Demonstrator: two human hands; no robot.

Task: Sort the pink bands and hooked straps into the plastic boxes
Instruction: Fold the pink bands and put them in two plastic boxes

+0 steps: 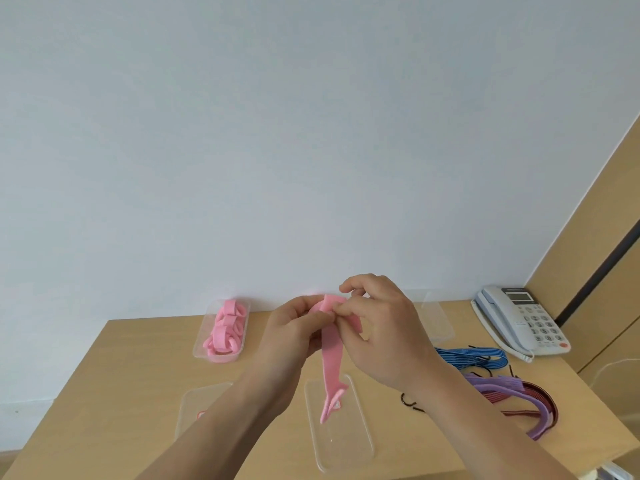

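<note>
Pink band [331, 362]: you are holding it up over the middle of the tabletop [138, 358]. Its top end is folded between both hands and its tail is hanging down toward the clear box [346, 441] at the near centre.

Handling, judged: the band is looking light, soft and limp, like flat elastic or felt. It is draping straight down with no stiffness, so it should be folding or rolling easily and probably springing open if let go. It is not looking fragile or slippery. The best hold is at the folded top end, where you are gripping now. Taking the tail would be leaving the fold loose.

Left hand [294, 327]: its fingers [306, 304] are curling round the top of the band.

Right hand [384, 327]: thumb and forefinger are pinching the band's upper edge just beside the left fingers, and the other fingers [360, 284] are arching loosely above.

Both forearms are reaching in from the near edge and meeting at the centre, with the wrists raised off the tabletop.

Far left, 1 box [199, 344] is holding rolled pink bands [227, 327]. The hooked straps [485, 358] are lying heaped on the right, apart from the hands.
</note>
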